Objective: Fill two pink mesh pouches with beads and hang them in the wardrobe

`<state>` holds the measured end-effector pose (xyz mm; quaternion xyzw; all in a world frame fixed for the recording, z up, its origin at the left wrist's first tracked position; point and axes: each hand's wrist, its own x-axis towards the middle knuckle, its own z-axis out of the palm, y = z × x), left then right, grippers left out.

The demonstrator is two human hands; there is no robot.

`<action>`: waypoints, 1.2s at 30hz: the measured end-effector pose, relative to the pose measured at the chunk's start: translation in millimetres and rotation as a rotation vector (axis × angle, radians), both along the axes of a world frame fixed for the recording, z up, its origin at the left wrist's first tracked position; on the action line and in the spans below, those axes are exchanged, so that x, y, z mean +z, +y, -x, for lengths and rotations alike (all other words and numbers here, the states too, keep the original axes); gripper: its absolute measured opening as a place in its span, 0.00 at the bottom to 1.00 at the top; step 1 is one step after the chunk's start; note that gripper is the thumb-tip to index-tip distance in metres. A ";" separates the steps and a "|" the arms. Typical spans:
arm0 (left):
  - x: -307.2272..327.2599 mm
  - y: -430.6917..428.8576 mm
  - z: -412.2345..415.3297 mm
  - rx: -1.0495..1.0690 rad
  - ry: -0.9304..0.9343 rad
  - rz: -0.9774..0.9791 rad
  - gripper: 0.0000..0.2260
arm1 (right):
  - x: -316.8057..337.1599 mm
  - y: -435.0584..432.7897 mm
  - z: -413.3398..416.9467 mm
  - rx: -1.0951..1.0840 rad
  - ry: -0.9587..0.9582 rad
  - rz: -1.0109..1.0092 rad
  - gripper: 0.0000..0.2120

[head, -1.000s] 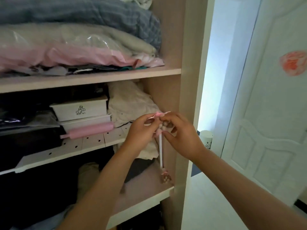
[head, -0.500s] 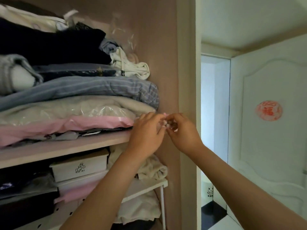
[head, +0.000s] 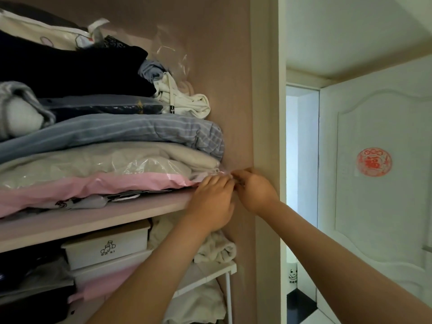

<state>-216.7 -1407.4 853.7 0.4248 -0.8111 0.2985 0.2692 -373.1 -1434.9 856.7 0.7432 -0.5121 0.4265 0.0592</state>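
Note:
Both my hands meet at the right end of the wardrobe shelf [head: 131,213], close to the wardrobe's side panel [head: 236,113]. My left hand [head: 212,202] and my right hand [head: 253,190] have their fingertips pressed together, pinching a pink mesh pouch [head: 226,172]. Only a thin pink bit of the pouch's top shows above the fingers. The rest of it, and any beads, are hidden between the hands. No second pouch is in view.
Folded clothes and bagged bedding [head: 105,164] are stacked high on the shelf. Below stand a white sock box [head: 107,249] and a white rack [head: 210,274] with cloths. The wardrobe's front post [head: 266,113] is at the right, then a doorway and a white door [head: 378,183].
Both hands rose with the pouch from in front of the lower rack to the upper shelf's right end. The view tilted upward with them.

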 end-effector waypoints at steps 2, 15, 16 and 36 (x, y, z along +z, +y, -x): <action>-3.3 0.1 4.0 -0.013 0.025 -0.060 0.27 | -4.6 5.4 2.5 -0.036 0.014 0.057 0.17; 10.0 -15.9 14.4 -0.032 0.191 -0.429 0.32 | -14.9 -3.6 -5.4 0.006 0.210 -0.071 0.34; 12.0 -17.8 14.9 -0.042 0.217 -0.448 0.31 | -13.2 -3.5 -5.3 0.008 0.192 -0.078 0.33; 20.0 -12.9 1.9 -0.096 0.250 -0.485 0.26 | 2.5 21.5 6.5 0.135 0.191 -0.170 0.31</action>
